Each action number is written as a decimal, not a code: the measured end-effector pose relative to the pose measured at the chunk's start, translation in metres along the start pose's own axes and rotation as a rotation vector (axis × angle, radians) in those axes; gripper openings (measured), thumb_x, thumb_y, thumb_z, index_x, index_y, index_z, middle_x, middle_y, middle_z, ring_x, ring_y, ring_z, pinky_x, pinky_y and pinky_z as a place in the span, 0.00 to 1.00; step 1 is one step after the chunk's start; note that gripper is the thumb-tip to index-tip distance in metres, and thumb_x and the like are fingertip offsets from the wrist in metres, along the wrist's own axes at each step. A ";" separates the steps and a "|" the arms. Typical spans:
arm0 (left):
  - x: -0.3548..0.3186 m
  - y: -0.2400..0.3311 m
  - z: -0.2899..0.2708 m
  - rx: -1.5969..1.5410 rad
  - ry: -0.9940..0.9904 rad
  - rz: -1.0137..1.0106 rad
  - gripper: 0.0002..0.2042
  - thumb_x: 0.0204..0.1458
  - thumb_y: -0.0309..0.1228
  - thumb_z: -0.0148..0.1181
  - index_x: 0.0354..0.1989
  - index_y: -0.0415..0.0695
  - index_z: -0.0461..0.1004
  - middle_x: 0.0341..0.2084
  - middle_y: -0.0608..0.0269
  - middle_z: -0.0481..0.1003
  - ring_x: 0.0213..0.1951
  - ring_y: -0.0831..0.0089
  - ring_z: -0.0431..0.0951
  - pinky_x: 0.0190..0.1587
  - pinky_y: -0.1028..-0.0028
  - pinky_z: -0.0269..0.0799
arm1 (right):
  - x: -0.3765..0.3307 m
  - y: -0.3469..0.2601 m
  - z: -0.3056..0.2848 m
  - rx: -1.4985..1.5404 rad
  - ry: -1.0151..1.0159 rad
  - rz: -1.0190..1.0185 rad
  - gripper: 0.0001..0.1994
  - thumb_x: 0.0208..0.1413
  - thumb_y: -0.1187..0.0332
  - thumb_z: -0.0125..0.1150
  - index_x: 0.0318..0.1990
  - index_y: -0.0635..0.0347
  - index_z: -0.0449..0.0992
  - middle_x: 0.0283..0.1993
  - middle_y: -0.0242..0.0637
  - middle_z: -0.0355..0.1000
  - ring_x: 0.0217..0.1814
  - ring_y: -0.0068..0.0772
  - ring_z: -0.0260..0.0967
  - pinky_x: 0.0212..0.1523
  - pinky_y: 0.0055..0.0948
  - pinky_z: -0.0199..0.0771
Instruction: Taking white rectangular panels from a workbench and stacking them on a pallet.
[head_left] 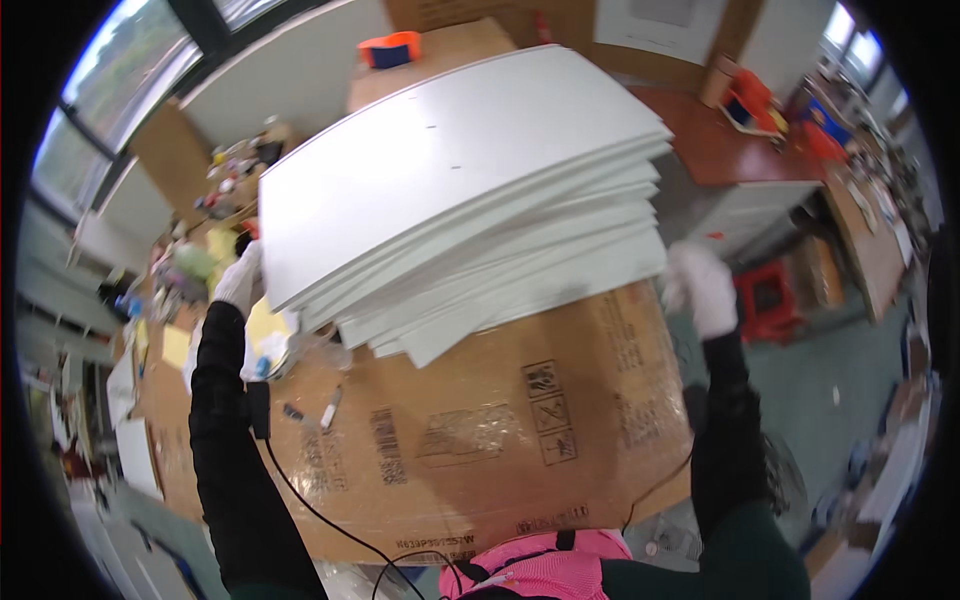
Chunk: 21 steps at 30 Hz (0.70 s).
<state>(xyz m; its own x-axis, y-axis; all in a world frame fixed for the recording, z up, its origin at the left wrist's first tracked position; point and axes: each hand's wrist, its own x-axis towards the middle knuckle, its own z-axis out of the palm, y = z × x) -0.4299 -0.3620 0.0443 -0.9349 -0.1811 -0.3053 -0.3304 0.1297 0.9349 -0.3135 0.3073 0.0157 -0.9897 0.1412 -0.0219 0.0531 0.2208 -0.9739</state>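
White gloves, black sleeves, a pink garment at the chest

Both the left hand (238, 278) and the right hand (703, 288) wear white fabric gloves that end at the wrist. Long black sleeves of a textured, ribbed-looking knit cover both forearms up to the gloves. A small black device (259, 409) sits on the left sleeve, with a thin black cable (330, 525) running from it down toward the chest. A bright pink garment (540, 565) with black straps shows at the lower edge.
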 end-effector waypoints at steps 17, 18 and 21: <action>-0.010 -0.019 -0.043 -0.031 -0.009 0.036 0.21 0.62 0.32 0.44 0.62 0.35 0.62 0.55 0.55 0.70 0.55 0.66 0.70 0.58 0.70 0.64 | 0.276 -0.107 0.002 -0.959 -0.293 -0.278 0.37 0.54 0.37 0.46 0.50 0.67 0.74 0.49 0.49 0.73 0.53 0.42 0.70 0.54 0.34 0.69; -0.013 -0.015 -0.011 -0.163 -0.027 0.039 0.20 0.62 0.31 0.44 0.61 0.36 0.62 0.53 0.56 0.70 0.54 0.67 0.71 0.58 0.69 0.65 | 0.286 -0.095 0.006 -1.066 -0.180 -0.243 0.37 0.56 0.37 0.42 0.50 0.69 0.74 0.49 0.52 0.73 0.54 0.45 0.70 0.55 0.34 0.68; -0.025 -0.014 0.016 -0.331 -0.043 0.052 0.20 0.63 0.30 0.43 0.62 0.37 0.59 0.54 0.56 0.69 0.54 0.68 0.70 0.59 0.68 0.65 | 0.314 -0.082 0.017 -1.123 -0.105 -0.122 0.38 0.59 0.39 0.37 0.51 0.72 0.72 0.52 0.57 0.71 0.55 0.54 0.68 0.59 0.36 0.63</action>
<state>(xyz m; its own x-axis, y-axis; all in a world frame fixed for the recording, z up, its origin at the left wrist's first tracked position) -0.4036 -0.3442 0.0358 -0.9563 -0.1405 -0.2566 -0.2288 -0.1873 0.9553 -0.6305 0.3174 0.0847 -0.9999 -0.0103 -0.0116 -0.0076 0.9759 -0.2182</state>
